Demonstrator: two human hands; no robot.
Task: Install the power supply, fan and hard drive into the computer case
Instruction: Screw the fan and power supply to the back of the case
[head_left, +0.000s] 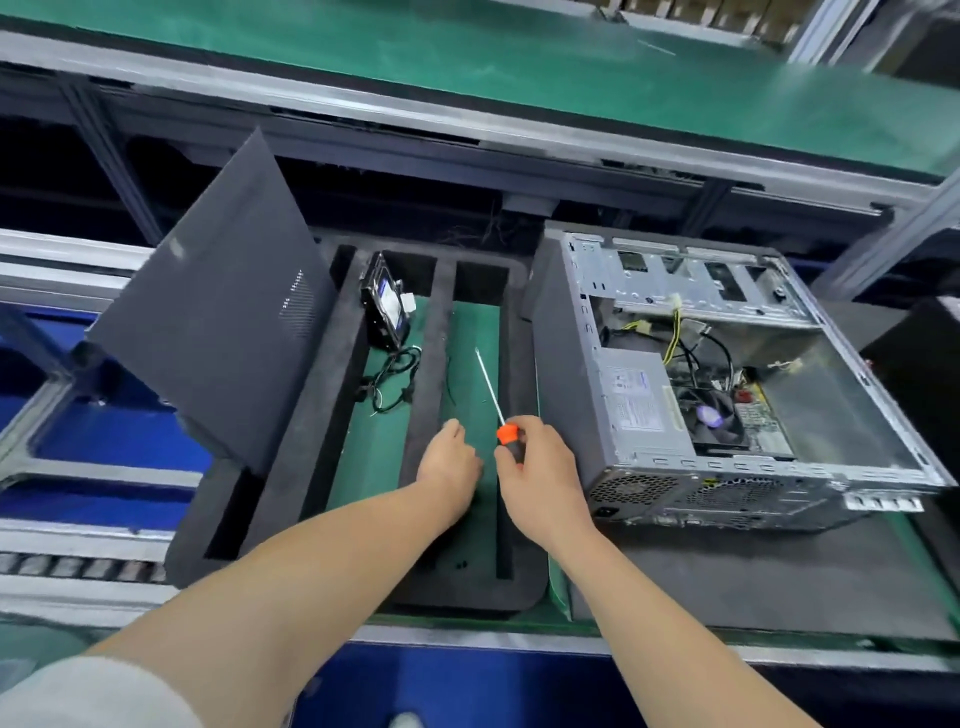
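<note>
In foam tray (428, 364): hard drive (384, 304), cable (395, 382) | right hand (540, 467) grips screwdriver (507, 434) | left hand (449, 460) unclear

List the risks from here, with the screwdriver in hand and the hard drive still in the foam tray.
1. The hard drive stands on edge in the foam tray; a bump could topple it.
2. The screwdriver in the right hand has a long bare shaft; swung toward the computer case, it could snag the loose cables.
</note>
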